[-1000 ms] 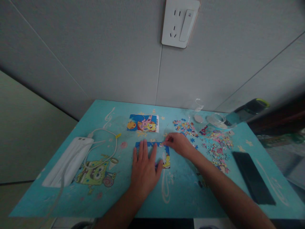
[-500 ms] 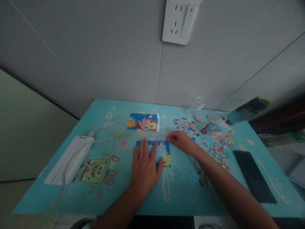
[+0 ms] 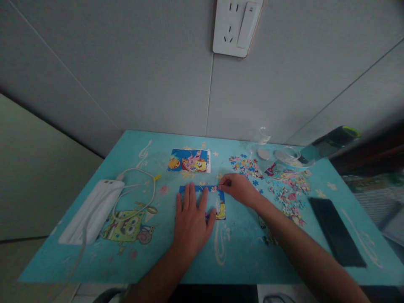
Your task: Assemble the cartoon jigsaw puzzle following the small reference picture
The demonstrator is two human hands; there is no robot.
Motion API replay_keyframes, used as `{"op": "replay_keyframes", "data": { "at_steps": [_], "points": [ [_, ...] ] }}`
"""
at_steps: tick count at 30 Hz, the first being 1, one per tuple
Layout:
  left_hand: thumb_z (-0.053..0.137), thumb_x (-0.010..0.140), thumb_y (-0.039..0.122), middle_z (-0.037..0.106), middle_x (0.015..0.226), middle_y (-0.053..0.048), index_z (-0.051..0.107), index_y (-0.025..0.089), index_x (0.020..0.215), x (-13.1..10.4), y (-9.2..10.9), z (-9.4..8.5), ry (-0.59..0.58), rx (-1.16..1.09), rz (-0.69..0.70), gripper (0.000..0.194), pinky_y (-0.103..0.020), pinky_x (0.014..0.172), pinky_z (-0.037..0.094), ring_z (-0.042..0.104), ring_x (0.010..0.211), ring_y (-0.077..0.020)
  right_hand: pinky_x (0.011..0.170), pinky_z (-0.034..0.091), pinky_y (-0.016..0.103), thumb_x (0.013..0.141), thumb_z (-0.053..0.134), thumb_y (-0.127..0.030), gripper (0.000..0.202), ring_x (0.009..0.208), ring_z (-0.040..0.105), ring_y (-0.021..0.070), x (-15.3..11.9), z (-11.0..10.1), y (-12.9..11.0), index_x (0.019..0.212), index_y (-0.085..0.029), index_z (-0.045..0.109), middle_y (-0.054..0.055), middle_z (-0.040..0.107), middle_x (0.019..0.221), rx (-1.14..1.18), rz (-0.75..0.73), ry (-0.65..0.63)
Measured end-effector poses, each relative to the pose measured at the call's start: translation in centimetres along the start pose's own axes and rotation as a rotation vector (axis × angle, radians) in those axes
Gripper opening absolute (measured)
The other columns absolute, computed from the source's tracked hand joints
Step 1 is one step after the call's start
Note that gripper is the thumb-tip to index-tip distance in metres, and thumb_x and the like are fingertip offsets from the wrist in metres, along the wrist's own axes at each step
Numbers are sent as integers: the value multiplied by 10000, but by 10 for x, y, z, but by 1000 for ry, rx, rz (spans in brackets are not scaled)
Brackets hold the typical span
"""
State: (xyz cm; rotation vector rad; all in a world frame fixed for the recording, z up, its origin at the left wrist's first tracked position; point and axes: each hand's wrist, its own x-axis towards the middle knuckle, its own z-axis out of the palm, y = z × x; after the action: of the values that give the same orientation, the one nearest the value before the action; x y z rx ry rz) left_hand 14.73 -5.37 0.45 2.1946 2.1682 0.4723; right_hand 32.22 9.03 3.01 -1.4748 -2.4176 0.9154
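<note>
Where the partly joined puzzle (image 3: 222, 210) lies: it is set near the middle of the table (image 3: 240, 261), well apart from every edge; its blue top strip and right side are seen, while much of its left part is covered.
Left hand (image 3: 190, 219): laid over the puzzle with fingers spread — nothing is grasped.
Right hand (image 3: 237, 189): brought to the puzzle's corner nearest the table's back right corner, fingertips close together; whether a piece is pinched cannot be told.
Puzzle handling: judged light and thin, stiff within each piece but easily parted at the joints — best steadied flat under open fingers, with single pieces taken by their rims.
Printed card (image 3: 189, 160): laid between the puzzle and the back edge.
Loose pieces (image 3: 292, 194): spread toward the back right corner, beside a clear tub (image 3: 288, 156).
Black flat object (image 3: 336, 231): rested near the right edge.
White device (image 3: 91, 210): placed near the left edge, crossed by a cable (image 3: 85, 235).
</note>
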Motion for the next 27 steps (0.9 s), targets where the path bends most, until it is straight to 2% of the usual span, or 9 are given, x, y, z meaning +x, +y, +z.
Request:
{"op": "replay_keyframes", "data": {
  "at_steps": [9,16,22,27],
  "points": [
    [551,965,398,218,1667,-162,379,212,1551,-1,0,1,27,7,12,639,-656,1222,215,187,1546,-387,636,441,231,850,751,-257,52,697,661,141,10,-1,2,862,-208,761,12,749,785,-2,17,-50],
    [529,979,409,208,1667,-180,356,201,1560,-1,1,0,9,29,20,642,-652,1224,213,183,1550,-371,658,444,234,879,718,-228,38,713,651,145,4,1,-1,899,-210,746,6,728,796,-30,-61,-28],
    [521,982,392,200,1666,-190,349,203,1564,-1,1,1,6,51,26,636,-655,1224,203,179,1551,-371,887,485,292,1009,550,-228,213,943,661,186,-22,10,-10,1075,-202,752,72,701,1036,-77,-140,77],
    [539,973,422,218,1666,-174,354,211,1563,-1,-1,4,35,44,34,654,-648,1224,216,191,1549,-367,1069,446,433,1014,561,-278,292,1168,598,268,-45,23,-11,1255,-203,707,130,657,1248,-228,-246,230]
  ]
}}
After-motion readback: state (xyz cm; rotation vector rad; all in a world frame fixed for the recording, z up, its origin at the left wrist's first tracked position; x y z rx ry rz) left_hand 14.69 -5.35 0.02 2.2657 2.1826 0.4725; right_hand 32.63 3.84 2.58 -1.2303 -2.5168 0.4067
